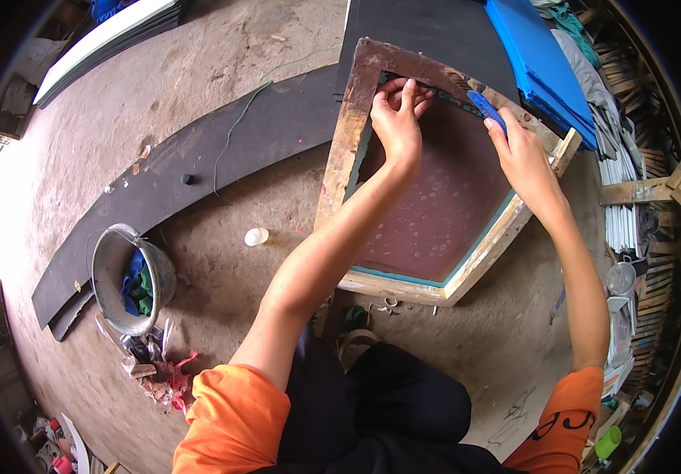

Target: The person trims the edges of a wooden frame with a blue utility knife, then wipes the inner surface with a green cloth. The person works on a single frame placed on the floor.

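Bucket (163, 276) left of frame (339, 158); bottle (256, 236) between; cloths (143, 289) in bucket

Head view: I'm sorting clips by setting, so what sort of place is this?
Probably a small workshop, judging by the wooden-framed panel being worked on, the stacked blue sheets and the bare, littered floor.

Left arm (309, 261) extends forward | left hand (399, 130) half-curled (thumb (409, 95) straight) | right arm (582, 272) extends forward | right hand (524, 162) clasps firmly
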`<state>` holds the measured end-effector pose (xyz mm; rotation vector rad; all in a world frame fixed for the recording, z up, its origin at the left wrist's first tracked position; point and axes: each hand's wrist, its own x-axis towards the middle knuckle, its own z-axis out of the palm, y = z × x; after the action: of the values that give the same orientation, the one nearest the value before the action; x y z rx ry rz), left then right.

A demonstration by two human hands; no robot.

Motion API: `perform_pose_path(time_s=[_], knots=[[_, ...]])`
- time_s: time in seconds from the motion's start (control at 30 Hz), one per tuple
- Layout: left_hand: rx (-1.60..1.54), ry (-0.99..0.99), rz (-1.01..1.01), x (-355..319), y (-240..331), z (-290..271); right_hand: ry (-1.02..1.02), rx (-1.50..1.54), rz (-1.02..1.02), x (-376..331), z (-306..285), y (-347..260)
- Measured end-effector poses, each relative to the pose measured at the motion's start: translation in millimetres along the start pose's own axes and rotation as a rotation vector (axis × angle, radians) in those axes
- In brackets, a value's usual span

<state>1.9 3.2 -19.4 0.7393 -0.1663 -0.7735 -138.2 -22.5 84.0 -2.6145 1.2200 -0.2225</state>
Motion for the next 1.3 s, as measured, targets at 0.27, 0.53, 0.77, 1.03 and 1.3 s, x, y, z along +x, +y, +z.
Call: perform_pose_path(time_s=[0.27,0.53,0.77,1.03,1.3], knots=[[-0.032,0.101,0.085,-4,-8,12,0.209,-0.46,-0.319,5,13,-20],[-0.059,0.237,0.017,-9,-15,24,0.213,-0.7,-0.386,18,19,-26],[-0.073,0.249,0.026,-11,-14,26,0.219,-0.786,-0.407,22,17,-27],[-0.048,0.207,0.035,-26,-16,26,0.205,-0.861,-0.407,30,18,-7],[0.013,0.103,-0.062,-17,-13,6,0.284,-0.772,-0.387,5,-5,-14]])
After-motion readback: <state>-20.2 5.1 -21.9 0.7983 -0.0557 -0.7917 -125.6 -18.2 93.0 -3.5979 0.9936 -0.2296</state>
